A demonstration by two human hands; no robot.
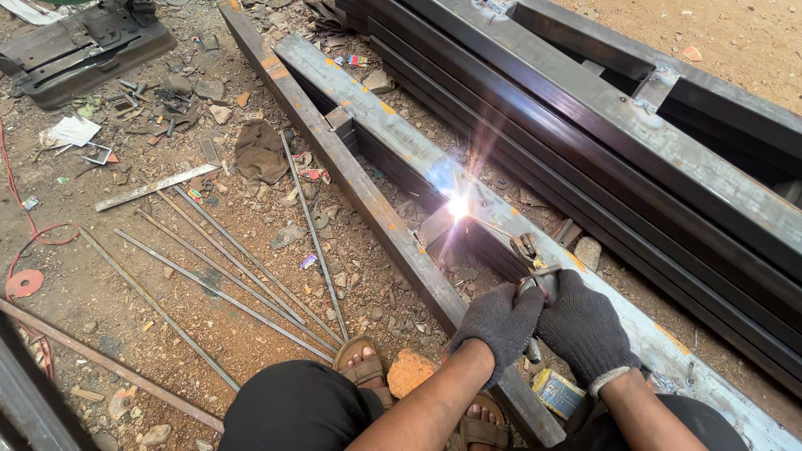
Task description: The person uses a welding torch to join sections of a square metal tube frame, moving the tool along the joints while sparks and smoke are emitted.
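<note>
Both my hands wear dark knit gloves. My left hand (499, 321) and my right hand (583, 327) are closed together around a welding electrode holder (535, 269). Its rod reaches up and left to a bright welding arc (458, 206) with smoke and glare. The arc burns where a short cross piece (436, 227) meets a long grey steel tube (393, 125). A second long rusty steel tube (334, 159) runs parallel on the left, under my left wrist. My knees and sandalled feet (361, 365) are at the bottom of the view.
Several thin steel rods (225, 267) lie on the dirt at left, with a flat metal strip (154, 187), a rag (260, 153), stones and scrap. Heavy dark steel beams (635, 125) are stacked at right. A small yellow box (557, 392) lies by my right wrist. A red cable (17, 242) runs at far left.
</note>
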